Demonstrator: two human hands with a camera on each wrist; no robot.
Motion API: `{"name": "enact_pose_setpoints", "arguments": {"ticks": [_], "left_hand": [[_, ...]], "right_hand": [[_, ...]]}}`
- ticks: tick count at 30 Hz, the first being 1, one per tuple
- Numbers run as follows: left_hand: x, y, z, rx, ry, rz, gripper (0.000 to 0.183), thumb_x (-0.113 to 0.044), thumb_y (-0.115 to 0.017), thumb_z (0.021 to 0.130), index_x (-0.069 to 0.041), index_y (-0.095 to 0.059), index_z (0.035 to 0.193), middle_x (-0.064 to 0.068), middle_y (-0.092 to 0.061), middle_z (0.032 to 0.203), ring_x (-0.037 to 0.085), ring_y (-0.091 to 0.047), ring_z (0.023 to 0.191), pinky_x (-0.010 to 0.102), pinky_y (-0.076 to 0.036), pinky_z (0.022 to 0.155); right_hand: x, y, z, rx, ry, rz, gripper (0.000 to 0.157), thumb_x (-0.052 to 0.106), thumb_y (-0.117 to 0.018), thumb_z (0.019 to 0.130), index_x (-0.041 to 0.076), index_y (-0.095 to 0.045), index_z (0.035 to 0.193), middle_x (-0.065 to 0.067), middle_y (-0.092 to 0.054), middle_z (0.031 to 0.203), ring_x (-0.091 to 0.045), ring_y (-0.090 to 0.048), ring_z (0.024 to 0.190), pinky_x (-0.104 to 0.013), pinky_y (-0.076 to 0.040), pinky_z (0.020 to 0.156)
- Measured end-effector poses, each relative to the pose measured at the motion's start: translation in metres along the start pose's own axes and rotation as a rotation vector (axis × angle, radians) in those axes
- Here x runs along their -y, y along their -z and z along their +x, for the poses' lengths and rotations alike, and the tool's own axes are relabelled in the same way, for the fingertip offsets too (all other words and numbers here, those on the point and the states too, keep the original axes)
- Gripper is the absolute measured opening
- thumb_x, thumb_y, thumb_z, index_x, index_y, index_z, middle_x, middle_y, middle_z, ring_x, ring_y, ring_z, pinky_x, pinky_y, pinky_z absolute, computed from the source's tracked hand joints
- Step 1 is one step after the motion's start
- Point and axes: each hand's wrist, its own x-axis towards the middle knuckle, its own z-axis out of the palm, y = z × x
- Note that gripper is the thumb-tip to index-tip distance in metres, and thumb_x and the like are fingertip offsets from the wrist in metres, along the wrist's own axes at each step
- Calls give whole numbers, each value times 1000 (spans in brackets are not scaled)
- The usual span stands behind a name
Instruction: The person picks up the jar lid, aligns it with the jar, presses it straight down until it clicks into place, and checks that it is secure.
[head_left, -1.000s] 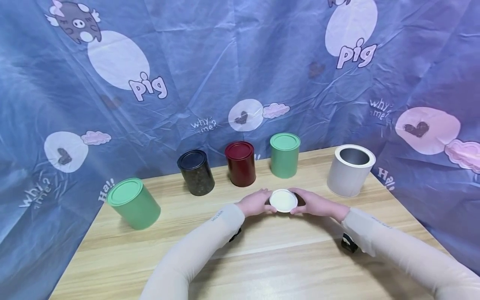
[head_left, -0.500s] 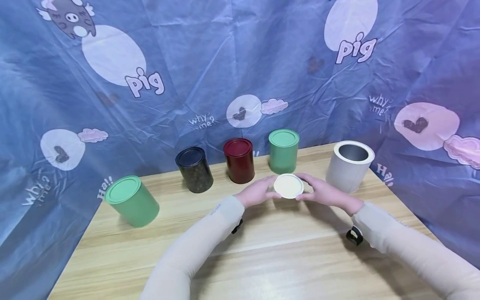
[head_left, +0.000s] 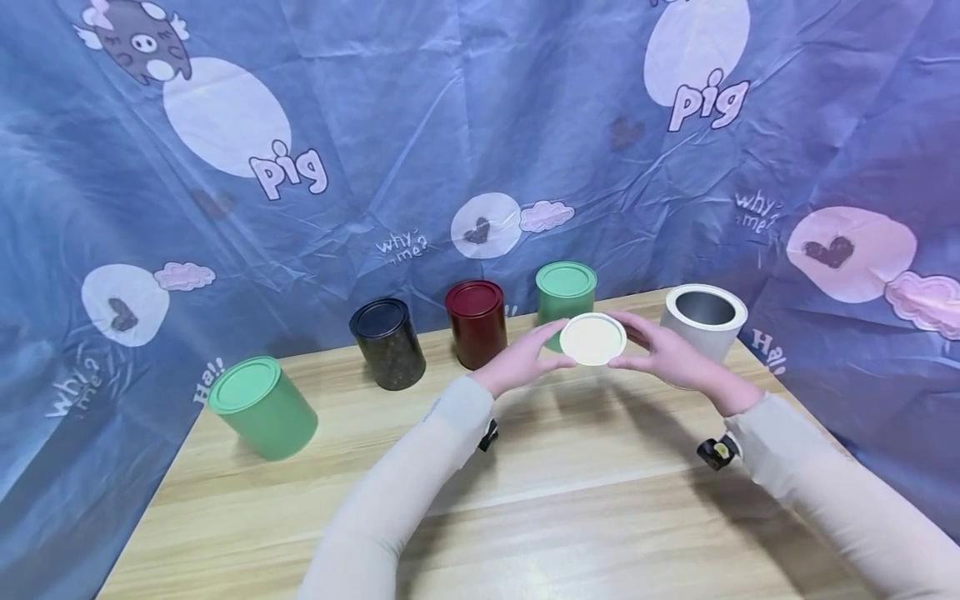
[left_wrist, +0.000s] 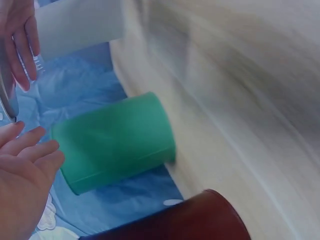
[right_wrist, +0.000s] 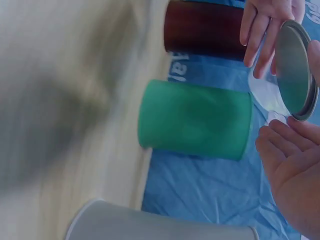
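A round white lid [head_left: 592, 339] is in the air near the middle of the head view, between both hands. My left hand [head_left: 525, 360] pinches its left edge and my right hand [head_left: 660, 354] pinches its right edge, thumbs on the near side. In the right wrist view the lid's shiny metal underside [right_wrist: 291, 70] shows. Just behind the hands stands a green can [head_left: 566, 287] with its cover on, partly hidden by the lid and left hand. To the right is an uncovered white can [head_left: 708, 333], its dark inside visible; the right hand partly hides it.
A dark red can [head_left: 477, 325] and a black can [head_left: 390, 346] stand along the back of the wooden table [head_left: 525, 517]. Another green can [head_left: 266, 408] is at the left. A blue patterned cloth [head_left: 390, 150] hangs behind.
Both hands have raised the lid off the table and carried it slightly right, toward the white can. The cans stay where they were.
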Motion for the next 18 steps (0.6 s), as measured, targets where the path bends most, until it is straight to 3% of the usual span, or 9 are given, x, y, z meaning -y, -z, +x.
{"name": "enact_pose_setpoints", "arguments": {"ticks": [5, 7, 10, 11, 15, 18], "left_hand": [[-6, 1, 11, -31, -49, -50, 70, -30, -69, 90, -13, -37, 150, 3, -43, 152, 14, -38, 141, 30, -31, 116], [-9, 0, 15, -47, -50, -69, 70, -30, -69, 90, -14, -37, 150, 2, -42, 152, 14, -37, 141, 30, -30, 116], [-14, -3, 22, -69, -45, -98, 71, -31, -69, 90, -17, -36, 150, 0, -41, 153, 13, -36, 142, 33, -31, 116], [-15, -5, 24, -77, -45, -104, 71, -32, -69, 90, -17, -36, 151, 0, -40, 153, 13, -36, 142, 33, -31, 116], [-19, -10, 31, -118, -42, -144, 70, -33, -69, 89, -20, -37, 150, -2, -41, 153, 12, -36, 142, 35, -32, 116], [-23, -12, 35, -137, -48, -184, 70, -31, -70, 89, -20, -38, 150, -1, -41, 153, 13, -35, 142, 35, -31, 116]], "right_hand": [[1, 13, 1, -21, 15, 15, 70, 7, -74, 83, -9, -38, 142, -30, -44, 142, -46, -39, 134, -10, -33, 106], [1, 19, 0, -42, 42, 9, 70, 4, -74, 81, -9, -40, 141, -31, -45, 141, -28, -44, 136, 0, -30, 100], [2, 29, -2, -75, 57, -22, 70, 3, -75, 80, -9, -42, 140, -31, -46, 139, 5, -44, 127, 2, -30, 97], [3, 32, -3, -82, 50, -31, 70, 3, -75, 80, -8, -42, 140, -31, -47, 139, 10, -43, 124, 2, -31, 96], [6, 43, -7, -92, 30, -77, 70, 6, -75, 81, -5, -41, 142, -31, -47, 139, 4, -43, 126, 4, -31, 94], [5, 49, -9, -95, 39, -78, 70, 5, -75, 82, -5, -41, 142, -31, -46, 140, 11, -39, 126, 4, -29, 94]]}}
